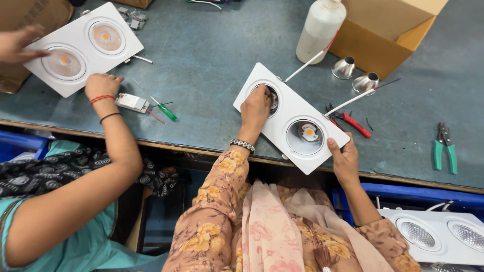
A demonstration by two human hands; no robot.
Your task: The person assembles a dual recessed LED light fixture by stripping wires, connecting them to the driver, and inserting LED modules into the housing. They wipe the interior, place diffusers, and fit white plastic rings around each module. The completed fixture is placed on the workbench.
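A white rectangular twin light fixture (291,117) lies tilted on the grey-blue workbench (212,55) in front of me. My left hand (254,108) rests on its far round opening, with the fingers curled into the hole. The fixture's near right corner is gripped by my right hand (344,160). In the near round opening (305,136) a small orange LED chip shows. Two thin white wires (310,60) run from the fixture's far side.
Two silver reflector cones (344,68), a white plastic bottle (320,30) and a cardboard box (388,35) stand behind. Red-handled cutters (355,125) and green pliers (444,149) lie right. A co-worker's hand (102,85) holds another twin fixture (83,48) at left, near a green screwdriver (165,111).
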